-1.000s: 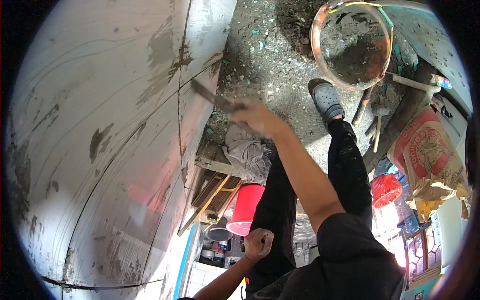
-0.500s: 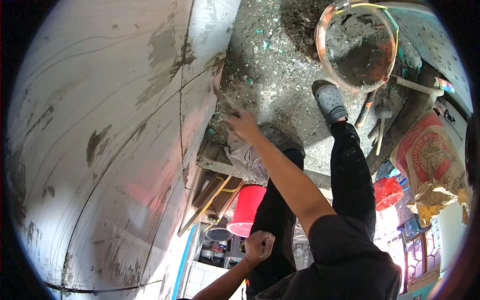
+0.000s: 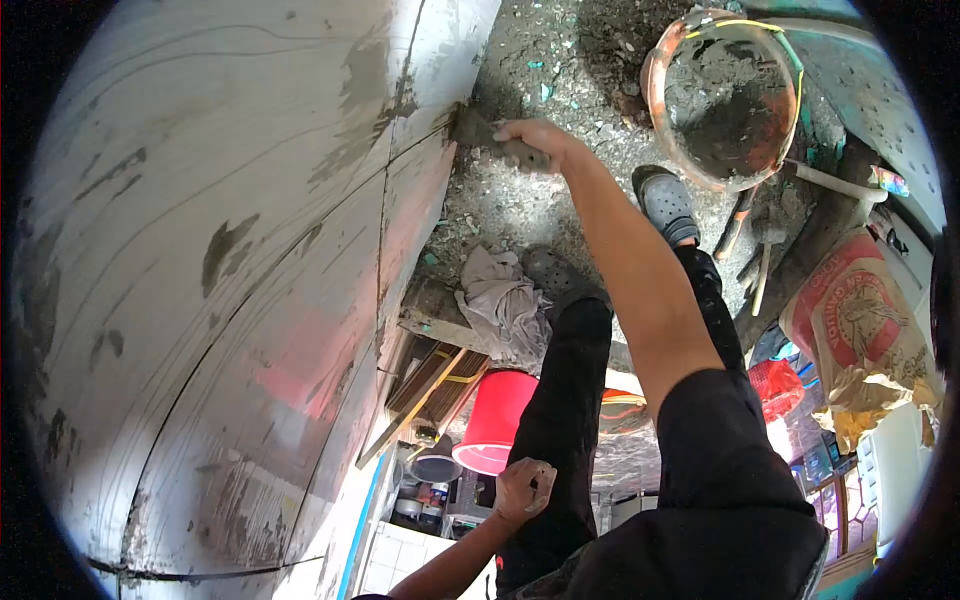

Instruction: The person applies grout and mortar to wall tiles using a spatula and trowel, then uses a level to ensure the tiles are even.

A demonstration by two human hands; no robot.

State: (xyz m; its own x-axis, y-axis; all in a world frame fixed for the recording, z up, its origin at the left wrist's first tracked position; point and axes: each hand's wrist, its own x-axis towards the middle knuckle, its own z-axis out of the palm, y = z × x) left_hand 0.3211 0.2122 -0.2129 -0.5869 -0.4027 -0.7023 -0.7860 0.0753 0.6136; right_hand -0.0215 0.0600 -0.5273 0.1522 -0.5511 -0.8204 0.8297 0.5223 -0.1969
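Note:
My right hand (image 3: 535,145) is wrapped round a cement-coated putty knife (image 3: 473,127), its handle mostly hidden by my fingers. The dark blade meets the lower edge of the white tiled wall (image 3: 290,200), near a joint between tiles. Grey cement smears mark that wall. Closed fingers on my left hand (image 3: 526,487) are dusted with grey, and no object shows in them; this hand is by my left leg. Beside my left shoe lies a crumpled grey cloth (image 3: 497,300).
A bucket (image 3: 725,110) with wet cement stands at upper right. A hammer (image 3: 765,260) lies below it, left of a torn cement sack (image 3: 860,320). Rubble covers the rough floor (image 3: 560,210). Lower down are a red pail (image 3: 492,420) and a wooden strip (image 3: 415,405).
My right hand has moved up and away from above the cloth with the putty knife, leaving the cloth in fuller view. My left hand stays by my leg. The view has shifted slightly.

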